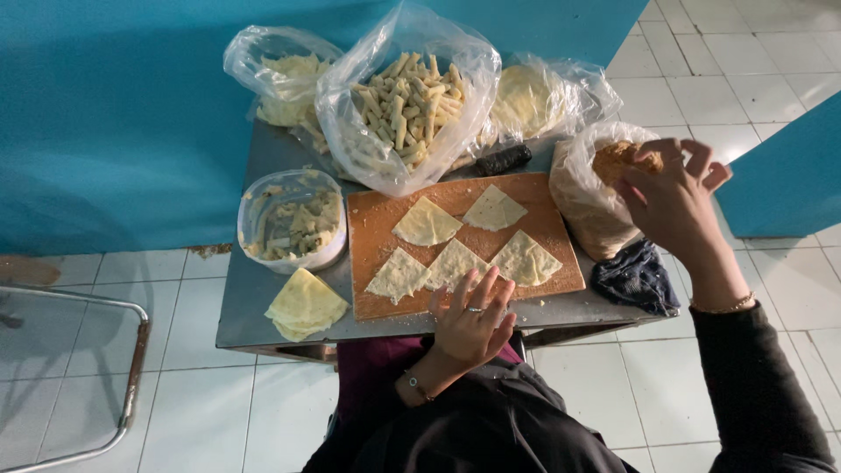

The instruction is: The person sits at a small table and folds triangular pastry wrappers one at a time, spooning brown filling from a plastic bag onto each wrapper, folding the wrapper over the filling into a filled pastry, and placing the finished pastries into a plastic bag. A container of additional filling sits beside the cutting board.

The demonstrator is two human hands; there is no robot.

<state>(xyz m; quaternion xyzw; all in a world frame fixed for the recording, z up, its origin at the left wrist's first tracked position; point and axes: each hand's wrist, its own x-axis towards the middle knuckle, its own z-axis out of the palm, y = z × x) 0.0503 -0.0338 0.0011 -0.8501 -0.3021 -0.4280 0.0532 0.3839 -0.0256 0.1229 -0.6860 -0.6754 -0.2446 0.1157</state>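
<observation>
View: the head camera looked straight down on a small metal desk standing on white floor tiles beside a blue wall, with the person's dark-clothed lap at the bottom edge.

Left hand: the left hand lay at the near edge of the wooden board, fingers spread and relaxed, holding nothing; the fingertips touched or just overlapped the near-middle dough wedge.

Right hand: the right hand hovered over the open mouth of the clear bag of brown filling at the desk's right side, its fingers bunched around a clump of the filling.

Key relation: the filling sat to the right of the board, so the right hand was the nearer one to it; the five dough wedges lay to the left of that hand, across the board, with the nearest wedge just beside the bag.

Wedge direction: the near-middle wedge ran with its point away from the person and its broad curved edge towards the left fingertips.

Around the board: a big bag of rolled pastry sticks behind it, a round plastic tub to its left, a stack of folded dough sheets at the near left corner, and a dark cloth on the near right.
</observation>
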